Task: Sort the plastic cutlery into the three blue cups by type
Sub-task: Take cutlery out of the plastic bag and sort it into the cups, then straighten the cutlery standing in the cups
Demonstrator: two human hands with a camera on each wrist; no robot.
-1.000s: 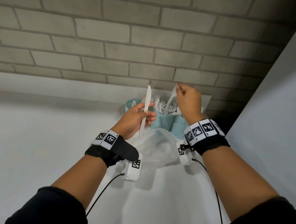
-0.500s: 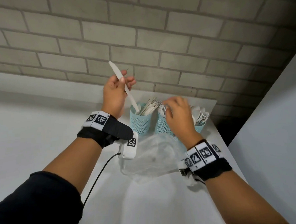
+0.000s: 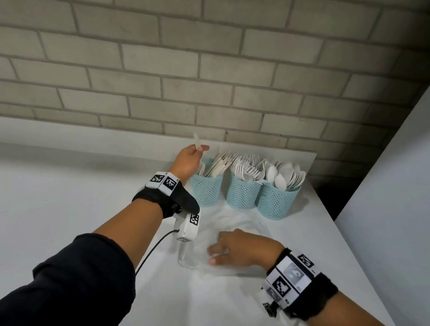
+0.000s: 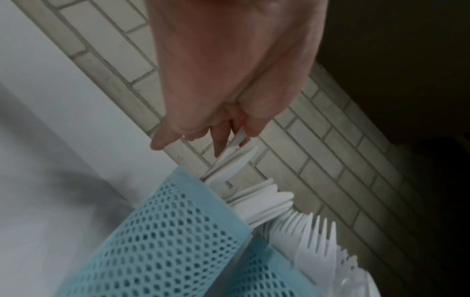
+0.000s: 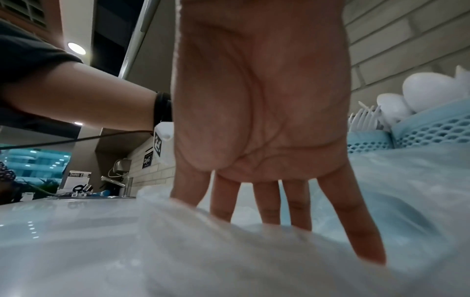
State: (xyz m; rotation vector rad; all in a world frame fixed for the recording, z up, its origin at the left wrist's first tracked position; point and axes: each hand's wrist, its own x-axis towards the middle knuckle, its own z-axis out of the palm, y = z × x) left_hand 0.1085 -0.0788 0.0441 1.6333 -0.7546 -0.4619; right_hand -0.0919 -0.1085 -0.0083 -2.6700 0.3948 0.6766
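Note:
Three blue mesh cups stand in a row by the brick wall: the left cup with knives, the middle cup with forks, the right cup with spoons. My left hand is over the left cup and pinches a white plastic knife near its upper end, its lower part going down among the other knives. My right hand lies with straight, spread fingers on a clear plastic bag in front of the cups.
The white counter runs left; its right edge falls off just past the spoon cup. The brick wall rises right behind the cups. A cable hangs from my left wrist camera.
My left hand carried the knife from above down to the left cup. My right hand left the cups and came down flat onto the plastic bag.

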